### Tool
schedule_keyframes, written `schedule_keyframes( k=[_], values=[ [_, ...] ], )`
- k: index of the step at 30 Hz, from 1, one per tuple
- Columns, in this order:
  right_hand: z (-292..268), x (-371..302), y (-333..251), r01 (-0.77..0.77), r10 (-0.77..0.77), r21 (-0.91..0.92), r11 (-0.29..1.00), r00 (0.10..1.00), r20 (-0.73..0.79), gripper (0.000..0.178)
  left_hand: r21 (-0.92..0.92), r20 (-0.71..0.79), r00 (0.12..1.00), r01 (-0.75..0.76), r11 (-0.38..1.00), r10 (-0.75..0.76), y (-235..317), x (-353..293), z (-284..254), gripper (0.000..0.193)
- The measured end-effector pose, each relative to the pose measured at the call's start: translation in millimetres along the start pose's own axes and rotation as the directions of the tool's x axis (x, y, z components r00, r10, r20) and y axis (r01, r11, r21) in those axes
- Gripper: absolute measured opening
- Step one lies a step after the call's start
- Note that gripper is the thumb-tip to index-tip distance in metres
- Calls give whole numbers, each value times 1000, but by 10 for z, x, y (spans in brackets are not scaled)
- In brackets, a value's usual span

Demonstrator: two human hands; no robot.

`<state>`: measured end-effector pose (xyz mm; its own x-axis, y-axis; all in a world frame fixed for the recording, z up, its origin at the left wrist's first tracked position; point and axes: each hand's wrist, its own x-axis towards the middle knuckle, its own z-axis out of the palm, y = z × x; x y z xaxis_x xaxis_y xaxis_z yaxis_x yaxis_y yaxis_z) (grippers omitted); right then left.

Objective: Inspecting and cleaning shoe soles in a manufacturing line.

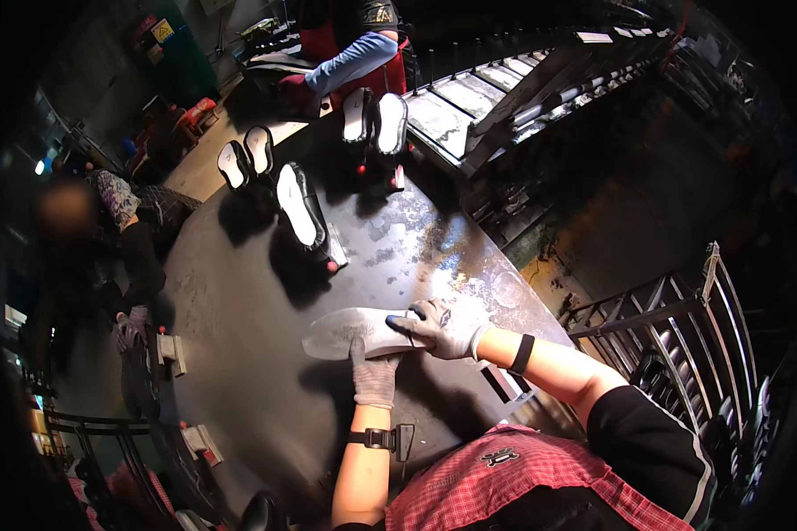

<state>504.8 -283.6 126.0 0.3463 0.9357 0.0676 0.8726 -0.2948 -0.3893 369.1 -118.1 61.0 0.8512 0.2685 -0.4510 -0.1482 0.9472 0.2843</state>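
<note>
Above the round metal table, a pale grey shoe sole lies lengthwise between my two hands. My left hand, in a light knit glove, grips its near edge with the thumb laid over the top. Around the end at the right is my right hand, in a grey glove with dark fingertips; part of the sole is hidden under it. Farther off, a black shoe with a white bottom stands bottom-up on a holder with a red knob.
More upturned black shoes and another pair stand on the table's far side. A conveyor adjoins at the back right. Co-workers' hands show at the back and left. A metal rack stands right.
</note>
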Motion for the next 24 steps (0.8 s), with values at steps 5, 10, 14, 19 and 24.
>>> schedule_keyframes(
  k=[5,10,14,19,24],
  values=[
    [-282,-790,6,-387,382,33,922,918,105,87,683,-34,990,121,720,-134,-175,-411,133,47],
    [-73,-1634,86,-358,363,59,932,920,-150,103,945,317,813,-225,-239,489,0,-1214,-628,39],
    [-330,-1900,-422,-665,669,115,738,743,6,103,827,242,682,228,-515,690,223,-2053,-1007,60],
    [122,-2682,-753,-608,636,186,772,738,-227,107,823,-568,623,409,395,538,530,-2512,-2144,66],
    [730,-3097,-765,-814,947,537,222,311,79,80,577,-769,578,443,686,273,356,-2368,-2159,26]
  ],
)
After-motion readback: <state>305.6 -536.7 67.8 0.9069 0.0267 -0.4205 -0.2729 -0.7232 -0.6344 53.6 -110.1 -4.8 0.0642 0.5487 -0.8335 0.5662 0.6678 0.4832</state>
